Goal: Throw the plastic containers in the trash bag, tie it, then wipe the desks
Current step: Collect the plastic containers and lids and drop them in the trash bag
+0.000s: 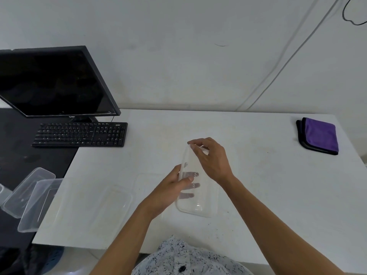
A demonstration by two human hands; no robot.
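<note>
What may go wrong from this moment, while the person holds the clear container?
1. The left hand and right hand grip the clear container by its side and top rim; smooth plastic may slip.
2. The tilted container at the desk's left border might fall if bumped.
3. The flat container is almost invisible on the white desk, so it may be missed.

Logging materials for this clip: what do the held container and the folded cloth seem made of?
The held container looks like clear, glossy thin plastic; fingers of the left hand show through it. The folded cloth looks like soft purple fabric, dark-edged, probably microfiber; matte, fuzzy nap.
</note>
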